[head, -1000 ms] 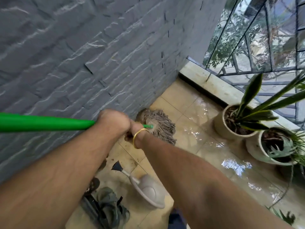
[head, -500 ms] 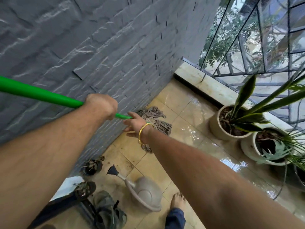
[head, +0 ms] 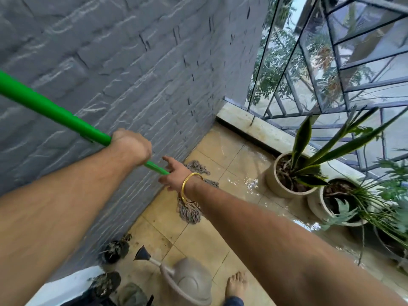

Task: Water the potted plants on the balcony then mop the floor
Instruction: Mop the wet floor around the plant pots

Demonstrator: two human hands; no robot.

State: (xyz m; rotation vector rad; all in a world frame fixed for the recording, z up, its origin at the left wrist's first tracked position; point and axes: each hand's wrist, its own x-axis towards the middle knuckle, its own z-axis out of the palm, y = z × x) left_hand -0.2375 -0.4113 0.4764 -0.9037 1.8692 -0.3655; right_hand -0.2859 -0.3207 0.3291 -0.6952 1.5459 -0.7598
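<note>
Mop head (head: 191, 203) lay on the tiles at frame centre, dragged back from the wall corner. Your left hand (head: 130, 146) stayed clamped on the green handle (head: 55, 113); your right hand (head: 175, 175) had let go, fingers spread. Mopping stroke under way, regrip likely.

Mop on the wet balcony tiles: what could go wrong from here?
1. The right hand is open on the handle; only the left hand grips it, so the mop may be harder to control.
2. The bare foot stands near the puddle: a slip is possible.
3. The watering can sits beside the foot, a trip hazard.
</note>
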